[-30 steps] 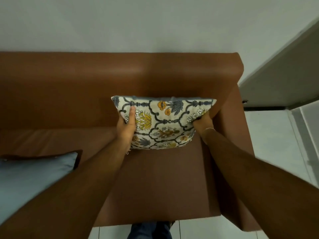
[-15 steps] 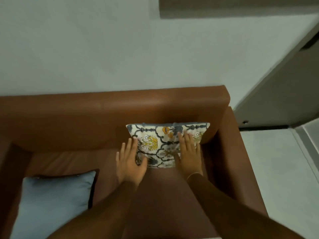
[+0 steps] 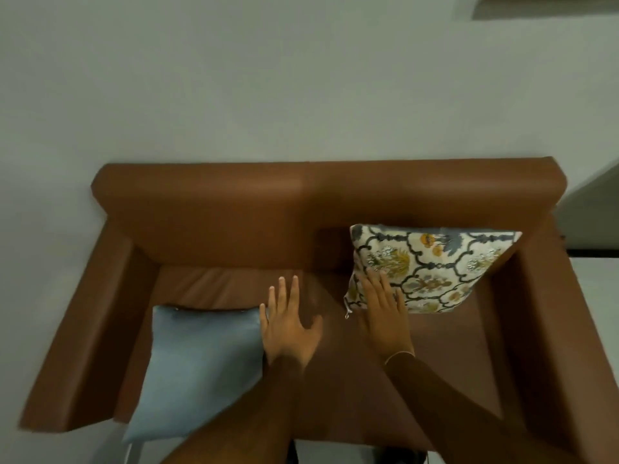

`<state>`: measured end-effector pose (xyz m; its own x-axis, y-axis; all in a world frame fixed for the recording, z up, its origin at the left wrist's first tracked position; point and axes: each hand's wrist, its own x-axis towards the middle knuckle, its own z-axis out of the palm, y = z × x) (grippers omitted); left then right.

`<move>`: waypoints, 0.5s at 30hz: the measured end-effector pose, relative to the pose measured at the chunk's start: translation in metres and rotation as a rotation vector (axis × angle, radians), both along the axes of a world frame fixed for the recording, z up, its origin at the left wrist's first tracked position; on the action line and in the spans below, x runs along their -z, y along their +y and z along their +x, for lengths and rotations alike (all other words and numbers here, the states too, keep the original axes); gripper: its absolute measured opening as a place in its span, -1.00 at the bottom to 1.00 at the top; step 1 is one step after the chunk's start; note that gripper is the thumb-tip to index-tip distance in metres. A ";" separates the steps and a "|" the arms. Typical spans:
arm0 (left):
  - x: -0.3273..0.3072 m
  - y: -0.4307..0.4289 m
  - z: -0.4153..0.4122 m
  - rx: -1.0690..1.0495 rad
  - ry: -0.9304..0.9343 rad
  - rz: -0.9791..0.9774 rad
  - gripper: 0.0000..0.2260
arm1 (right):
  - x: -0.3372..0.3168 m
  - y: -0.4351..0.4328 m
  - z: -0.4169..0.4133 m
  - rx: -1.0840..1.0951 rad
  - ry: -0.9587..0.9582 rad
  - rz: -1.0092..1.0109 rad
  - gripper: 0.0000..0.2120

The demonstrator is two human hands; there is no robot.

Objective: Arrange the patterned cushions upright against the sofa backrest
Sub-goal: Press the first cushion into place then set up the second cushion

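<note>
A patterned cushion [image 3: 438,266], white with blue and yellow flowers, stands upright in the right corner of the brown sofa, leaning on the backrest [image 3: 318,209]. My right hand [image 3: 382,313] lies flat with straight fingers, its fingertips over the cushion's lower left corner. My left hand [image 3: 288,323] hovers open with spread fingers over the seat, just right of a plain blue cushion [image 3: 201,370] that lies flat on the left half of the seat.
The sofa has a left armrest [image 3: 83,329] and a right armrest [image 3: 552,329]. A grey wall [image 3: 268,78] rises behind it. Pale floor and a dark doorway edge [image 3: 596,252] lie to the right.
Both hands let go of the patterned cushion's sides and flattened. My left hand moved off it toward the blue cushion. The view pulled back and swung left, showing the whole sofa.
</note>
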<state>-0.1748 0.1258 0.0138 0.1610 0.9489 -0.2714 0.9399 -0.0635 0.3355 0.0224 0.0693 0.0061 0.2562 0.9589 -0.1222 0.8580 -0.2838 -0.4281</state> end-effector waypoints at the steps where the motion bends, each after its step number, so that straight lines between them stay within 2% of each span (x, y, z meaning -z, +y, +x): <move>1: 0.005 0.003 -0.012 0.002 -0.010 -0.009 -0.12 | 0.003 0.004 -0.010 0.014 -0.002 -0.016 -0.42; 4: 0.027 0.018 -0.064 -0.017 -0.025 -0.061 -0.12 | 0.022 0.029 -0.055 0.088 0.028 -0.034 -0.43; 6: 0.053 0.026 -0.118 -0.055 -0.007 -0.112 -0.14 | 0.044 0.042 -0.100 0.123 0.131 -0.074 -0.45; 9: 0.092 0.035 -0.196 -0.152 0.044 -0.126 -0.12 | 0.081 0.050 -0.163 0.297 0.541 -0.123 -0.58; 11: 0.118 0.046 -0.239 -0.293 0.063 -0.164 -0.13 | 0.102 0.048 -0.193 0.425 0.673 -0.187 -0.72; 13: 0.138 0.052 -0.282 -0.531 0.060 -0.221 -0.17 | 0.127 0.034 -0.221 0.511 0.765 -0.280 -0.82; 15: 0.151 0.057 -0.326 -0.742 0.095 -0.258 -0.23 | 0.152 0.018 -0.252 0.516 0.863 -0.413 -0.76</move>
